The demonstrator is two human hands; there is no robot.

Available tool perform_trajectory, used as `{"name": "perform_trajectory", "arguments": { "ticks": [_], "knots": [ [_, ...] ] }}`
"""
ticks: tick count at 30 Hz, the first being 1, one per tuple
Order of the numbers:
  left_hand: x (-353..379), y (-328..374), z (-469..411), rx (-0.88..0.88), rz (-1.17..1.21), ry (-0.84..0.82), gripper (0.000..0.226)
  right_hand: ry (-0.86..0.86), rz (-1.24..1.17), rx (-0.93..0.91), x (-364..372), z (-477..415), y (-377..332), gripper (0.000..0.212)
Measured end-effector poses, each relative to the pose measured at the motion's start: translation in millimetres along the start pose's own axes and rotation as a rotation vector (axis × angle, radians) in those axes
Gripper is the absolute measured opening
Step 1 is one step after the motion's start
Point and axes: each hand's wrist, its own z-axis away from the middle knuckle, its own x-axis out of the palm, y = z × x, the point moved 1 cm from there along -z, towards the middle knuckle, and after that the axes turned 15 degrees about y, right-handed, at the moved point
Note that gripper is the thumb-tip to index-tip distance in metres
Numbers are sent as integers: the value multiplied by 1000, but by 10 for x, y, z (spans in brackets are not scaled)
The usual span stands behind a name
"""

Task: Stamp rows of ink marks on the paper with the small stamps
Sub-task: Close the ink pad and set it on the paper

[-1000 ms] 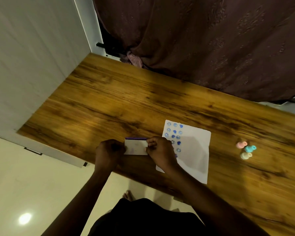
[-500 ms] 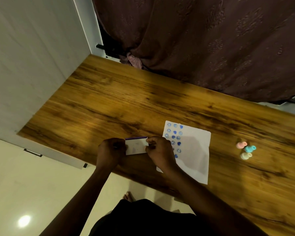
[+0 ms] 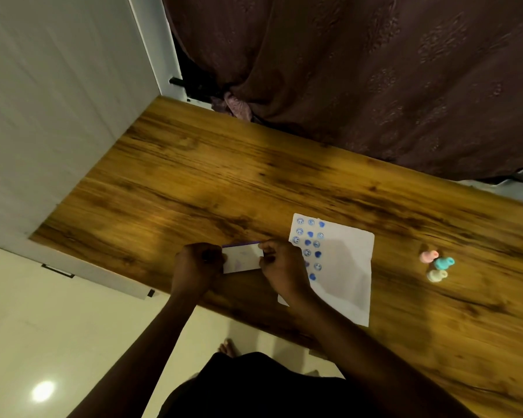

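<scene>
With left hand [image 3: 195,265] and right hand [image 3: 280,267] clamped on opposite ends of the ink pad case [image 3: 242,257] between them, steady even pressure should keep it from sliding.

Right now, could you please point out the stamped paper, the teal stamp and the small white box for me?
paper [image 3: 344,267]: head view, bare middle of the sheet.
teal stamp [image 3: 443,262]: head view, its body.
small white box [image 3: 242,259]: head view, its top face between the hands.
</scene>
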Motion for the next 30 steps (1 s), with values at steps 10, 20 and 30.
{"name": "perform_trajectory", "arguments": {
  "ticks": [10,20,30],
  "knots": [
    [-3,102,12,10,-7,-13,23,17,-77,112,-52,-15,9,30],
    [390,501,103,89,72,-93,18,218,-126,100,-659,25,284,37],
    [1281,1237,734,186,56,-336,32,456,-97,268,-1659,315,1098,31]
  ]
}}
